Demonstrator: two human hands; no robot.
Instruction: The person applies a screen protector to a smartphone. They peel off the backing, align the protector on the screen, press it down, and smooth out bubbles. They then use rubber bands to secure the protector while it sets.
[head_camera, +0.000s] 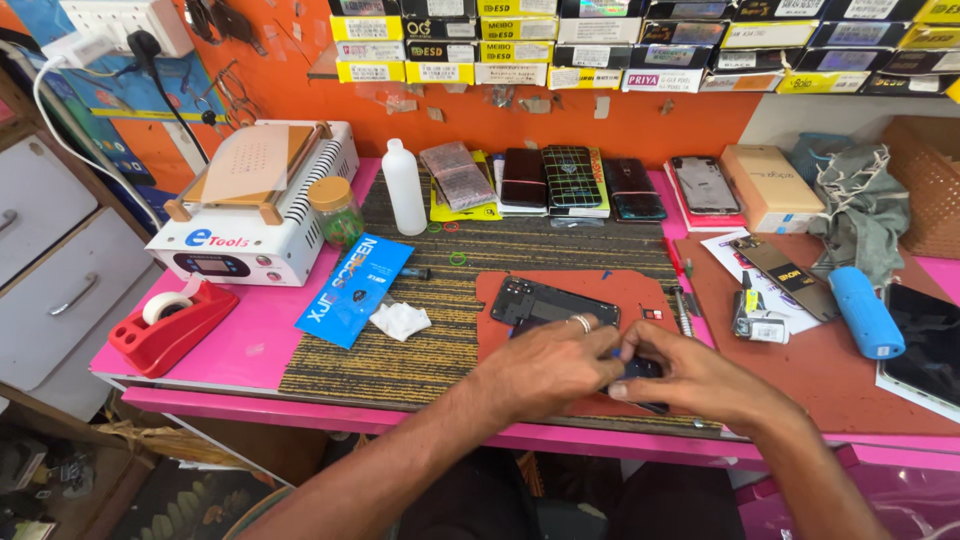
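While both hands pinch, the phone (640, 372) sits between fingers (622, 352).

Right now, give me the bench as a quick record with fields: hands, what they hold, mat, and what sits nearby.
left hand: ring on one finger, fingertips on a small dark phone part
right hand: pinching the same part
dark phone part: mostly hidden between both hands
work mat: reddish, under the hands
phone frame: black, lying on the mat behind the hands
tape dispenser: red, far left
white bottle: upright behind the striped mat
blue cylinder: right side
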